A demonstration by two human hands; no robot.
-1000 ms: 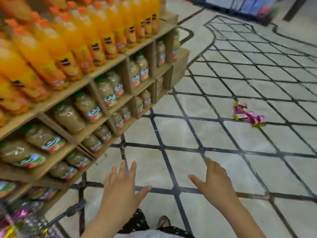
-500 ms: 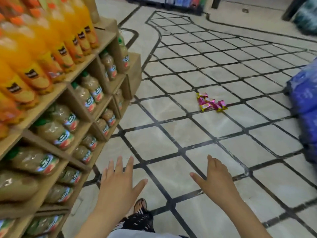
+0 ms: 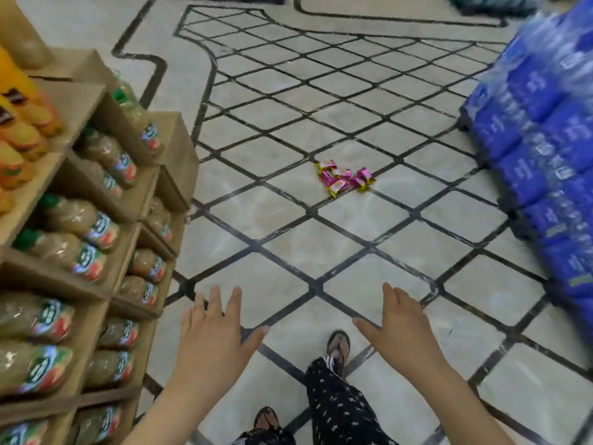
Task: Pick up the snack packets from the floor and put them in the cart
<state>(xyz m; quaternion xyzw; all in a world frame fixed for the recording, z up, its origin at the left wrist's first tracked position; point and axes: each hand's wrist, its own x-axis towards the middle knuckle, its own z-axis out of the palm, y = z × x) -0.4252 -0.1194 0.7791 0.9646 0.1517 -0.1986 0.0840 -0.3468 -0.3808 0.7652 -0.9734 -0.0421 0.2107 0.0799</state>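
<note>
My hands, left [image 3: 210,335] and right [image 3: 402,326], hang spread and hold nothing. The packets [image 3: 345,178] lie clustered on the floor [image 3: 272,216] well ahead, slightly nearer my right hand, strung left-to-right.

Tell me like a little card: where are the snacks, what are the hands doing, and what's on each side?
snack packets: pink and yellow, heaped on the floor ahead
left hand: open, empty
right hand: open, empty
left side: shelf of juice bottles
right side: stack of blue packs
cart: not in view
</note>
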